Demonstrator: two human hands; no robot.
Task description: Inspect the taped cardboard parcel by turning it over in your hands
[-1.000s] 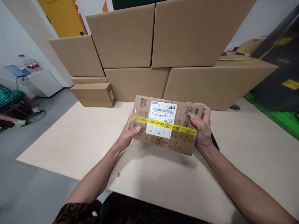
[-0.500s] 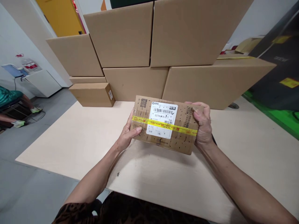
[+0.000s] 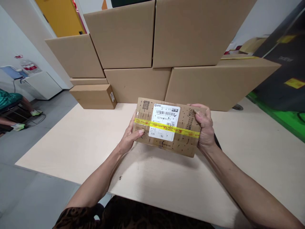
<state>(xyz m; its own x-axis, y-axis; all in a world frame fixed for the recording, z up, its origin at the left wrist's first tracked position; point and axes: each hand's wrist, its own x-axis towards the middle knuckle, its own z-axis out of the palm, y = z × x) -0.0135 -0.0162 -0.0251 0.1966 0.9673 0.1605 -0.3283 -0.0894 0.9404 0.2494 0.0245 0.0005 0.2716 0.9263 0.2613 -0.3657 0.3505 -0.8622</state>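
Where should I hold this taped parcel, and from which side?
Best by its two short ends, one hand from each side, as the left hand and right hand do. The parcel is oblong and tilted, so opposed ends should balance it, keeping the label clear of fingers.

It looks like a parcel room or storeroom: corrugated cartons [image 3: 121, 38] rise at twelve o'clock along a plain wooden desk [image 3: 64, 140], a shipping-labelled parcel [image 3: 164, 124] is central, and a large water bottle [image 3: 30, 66] and white cabinet [image 3: 45, 85] sit towards ten.
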